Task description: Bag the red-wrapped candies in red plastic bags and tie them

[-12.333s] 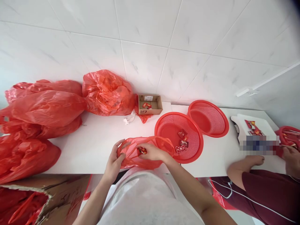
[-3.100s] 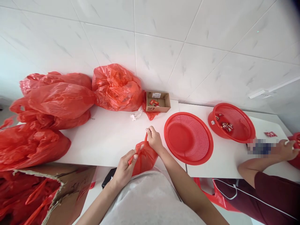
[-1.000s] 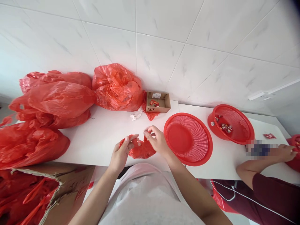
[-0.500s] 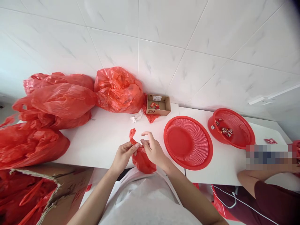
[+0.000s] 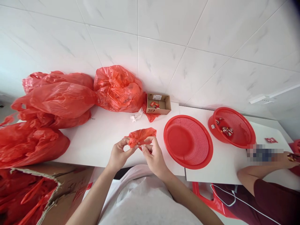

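Note:
A small red plastic bag [image 5: 143, 133] is held up between both hands above the near edge of the white table [image 5: 105, 137]. My left hand [image 5: 120, 153] pinches its gathered left part between thumb and fingers. On the other side, my right hand [image 5: 153, 156] grips the bag's lower edge with thumb and index finger. The bag's body spreads out beyond the fingertips; whether anything is inside I cannot tell. Just right of my right hand stands a red plastic basket [image 5: 180, 140] with mesh sides and nothing in it.
Bulging red bags [image 5: 117, 90] line the wall at left. Below them stands an open cardboard box [image 5: 70, 175] of red plastic. A small carton [image 5: 161, 109] holds red packets. Farther right are a second basket [image 5: 246, 137] with small wrapped pieces and a co-worker's arm [image 5: 255, 170].
The small bag has swung up from hanging below my hands to lying beyond my fingertips. My right index finger has come down onto it. The co-worker's hand has shifted.

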Available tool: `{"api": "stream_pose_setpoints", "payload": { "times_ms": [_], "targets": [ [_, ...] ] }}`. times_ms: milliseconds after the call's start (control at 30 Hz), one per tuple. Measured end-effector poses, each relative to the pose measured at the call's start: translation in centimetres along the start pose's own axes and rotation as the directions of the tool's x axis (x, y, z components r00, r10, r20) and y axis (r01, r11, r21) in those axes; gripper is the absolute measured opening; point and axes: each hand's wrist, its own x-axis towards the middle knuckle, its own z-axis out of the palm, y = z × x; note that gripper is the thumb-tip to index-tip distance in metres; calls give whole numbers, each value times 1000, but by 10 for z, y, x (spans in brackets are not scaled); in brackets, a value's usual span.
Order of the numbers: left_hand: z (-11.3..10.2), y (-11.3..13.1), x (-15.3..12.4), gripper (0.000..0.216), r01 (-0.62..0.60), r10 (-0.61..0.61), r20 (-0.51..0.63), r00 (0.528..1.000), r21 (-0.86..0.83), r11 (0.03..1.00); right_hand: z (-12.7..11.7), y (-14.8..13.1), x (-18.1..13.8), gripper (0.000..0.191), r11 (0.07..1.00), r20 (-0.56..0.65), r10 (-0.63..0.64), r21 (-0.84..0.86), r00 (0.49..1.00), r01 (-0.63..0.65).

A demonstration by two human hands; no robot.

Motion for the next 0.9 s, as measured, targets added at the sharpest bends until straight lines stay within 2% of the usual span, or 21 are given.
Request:
{"api": "stream_pose_setpoints", "payload": {
  "times_ms": [100, 167, 233, 333, 400, 467, 533, 600, 733, 800, 900],
  "targets": [
    [-5, 1, 0, 11, -129, 127, 30, 992, 131, 983, -4, -2, -1, 12, 1000, 34, 12, 22, 999, -12],
    [-9, 3, -1, 11, -169, 159, 74, 985, 160, 973, -8, -6, -1, 10, 999, 78, 20, -31, 997, -17],
    [-13, 8, -2, 11, -171, 151, 134, 979, 157, 973, -12, -11, 1, 8, 985, 89, -9, -172, 996, 24],
    [-19, 16, -4, 9, -152, 110, 231, 967, 173, 973, -15, -19, 5, 15, 909, 81, -173, -371, 982, 191],
    [-21, 21, -5, 8, -138, 80, 278, 957, 196, 971, -16, -24, 8, 18, 881, 130, -252, -380, 959, 283],
    [-20, 22, -6, 8, -141, 75, 286, 955, 219, 965, -15, -26, 11, 16, 893, 192, -235, -345, 953, 290],
    [-17, 18, -7, 9, -174, 114, 242, 964, 244, 954, -13, -24, 12, 12, 914, 201, -180, -328, 963, 240],
    [-13, 10, -8, 13, -241, 207, 150, 967, 270, 932, -10, -21, 11, 8, 933, 200, -136, -305, 970, 193],
    [-3, -2, -10, 21, -387, 415, -9, 910, 341, 857, -5, -15, 7, 7, 972, 203, -107, -183, 973, 145],
    [1, -1, -11, 23, -418, 463, -39, 885, 369, 830, -4, -14, 7, 7, 994, 201, -68, -74, 977, 84],
    [4, 10, -12, 15, -401, 467, -77, 881, 400, 824, -5, -13, 8, 15, 994, 208, 6, 102, 978, -28]
  ]
}}
